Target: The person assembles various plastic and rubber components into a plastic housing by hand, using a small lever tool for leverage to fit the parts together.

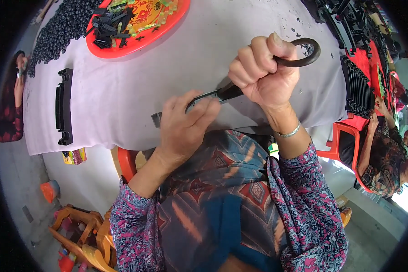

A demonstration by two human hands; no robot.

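My right hand (269,68) is closed in a fist around a dark ring-handled tool (313,53), probably scissors. Its loop sticks out past the thumb, and its tapered end (230,92) points down-left toward a narrow black plastic bar (157,119). Whether the tip touches the bar is hard to tell. My left hand (186,124), slightly blurred, is closed over the bar's middle, hiding much of it. A similar long black plastic bar (64,106) with clip-like ends lies on the cloth at the left.
A grey-white cloth (122,95) covers the table. On it stand a red tray (118,53) of small black and yellow-green pieces and a heap of black beads or pellets (70,27). Black bars (358,86) are stacked at right, near another person (385,154) and a red chair (335,140).
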